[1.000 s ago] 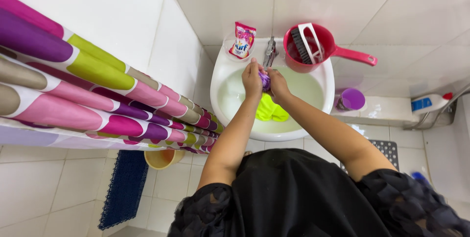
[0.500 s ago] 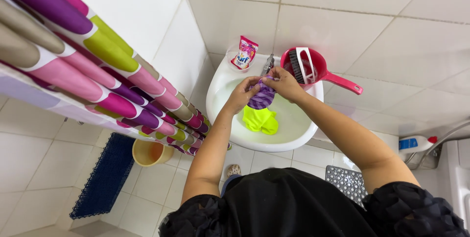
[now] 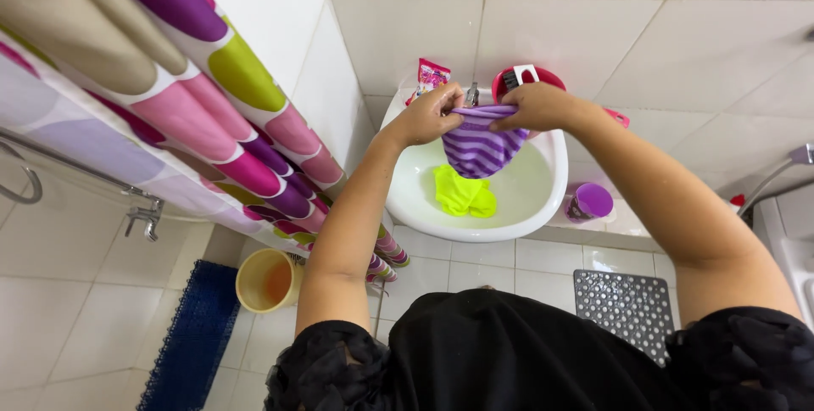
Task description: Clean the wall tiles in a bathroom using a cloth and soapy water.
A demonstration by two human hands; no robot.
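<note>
Purple striped cloth [image 3: 479,146] was up over the sink [image 3: 543,216], your left hand [image 3: 428,116] and right hand [image 3: 534,106] each pinching its top edge. Yellow cloth [image 3: 462,195] at 6 o'clock sat unlifted in the water.

Basin [image 3: 543,207] open in front; tap [image 3: 472,94], red bowl [image 3: 530,78] crowd back rim; curtain [image 3: 212,114] hems left.

tap [image 3: 471,94] and red bowl [image 3: 543,77] mostly hidden behind both hands, curtain [image 3: 170,63] cut off at left

Spotted shower curtain [image 3: 170,80], yellow bucket [image 3: 268,280], blue mat [image 3: 191,339]
</note>
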